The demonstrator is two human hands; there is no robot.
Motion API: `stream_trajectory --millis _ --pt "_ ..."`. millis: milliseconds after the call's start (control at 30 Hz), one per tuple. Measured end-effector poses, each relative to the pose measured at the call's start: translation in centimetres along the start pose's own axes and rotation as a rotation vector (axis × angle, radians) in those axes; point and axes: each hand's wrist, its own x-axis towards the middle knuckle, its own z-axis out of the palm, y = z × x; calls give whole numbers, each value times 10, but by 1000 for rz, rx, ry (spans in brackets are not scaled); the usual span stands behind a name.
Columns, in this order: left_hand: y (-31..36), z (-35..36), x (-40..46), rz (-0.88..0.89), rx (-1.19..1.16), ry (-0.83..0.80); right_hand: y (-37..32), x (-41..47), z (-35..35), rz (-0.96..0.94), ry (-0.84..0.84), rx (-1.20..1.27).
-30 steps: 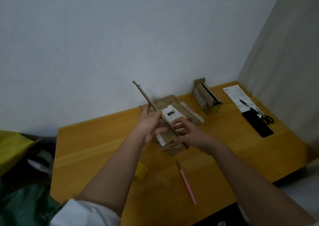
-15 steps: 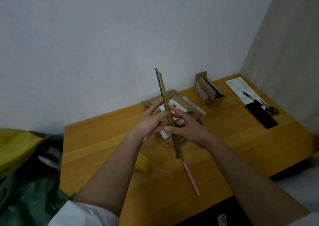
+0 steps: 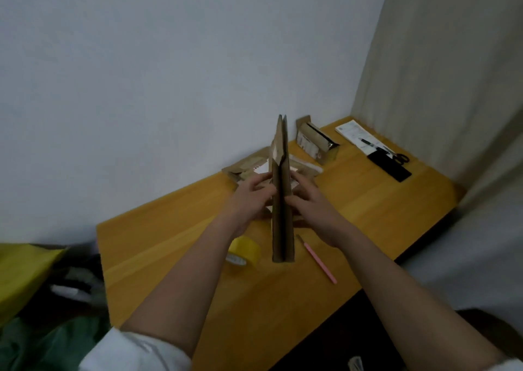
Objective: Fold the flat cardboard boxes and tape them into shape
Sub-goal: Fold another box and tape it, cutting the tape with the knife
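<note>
A flat brown cardboard box [image 3: 281,200] stands edge-on and upright above the wooden table [image 3: 368,206], its two layers slightly parted. My left hand [image 3: 252,198] grips its left face and my right hand [image 3: 311,203] grips its right face, fingers curled onto the cardboard. Behind my hands lies a pile of flat cardboard boxes [image 3: 249,169] with white labels. A folded cardboard box [image 3: 317,141] lies on its side at the back. A yellow tape roll [image 3: 244,250] sits on the table below my left wrist.
A pink-handled knife [image 3: 319,260] lies on the table right of the held box. At the far right corner lie a paper sheet with a pen [image 3: 356,134], a black flat object [image 3: 389,166] and scissors [image 3: 400,158]. Yellow and green bags [image 3: 25,271] sit left of the table.
The held flat box has turned from a slant to upright and edge-on, and moved toward me. Its two layers have started to part. Both hands stayed on its sides.
</note>
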Motion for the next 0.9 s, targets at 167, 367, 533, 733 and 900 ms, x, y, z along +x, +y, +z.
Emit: stream_trajectory --millis 167,367,533,733,900 --pt "-1 -16 -40 32 185 -30 3 -28 38 33 273 62" --pt "0 -38 -71 6 87 169 -4 -57 33 46 436 -122" --pt "10 -60 -93 -43 41 254 -6 -69 22 89 399 -309" --pt "-5 -76 -114 -236 53 242 -9 -82 10 221 194 -409" --pt "-32 -77 -130 -395 -3 136 6 -93 6 343 33 -414"
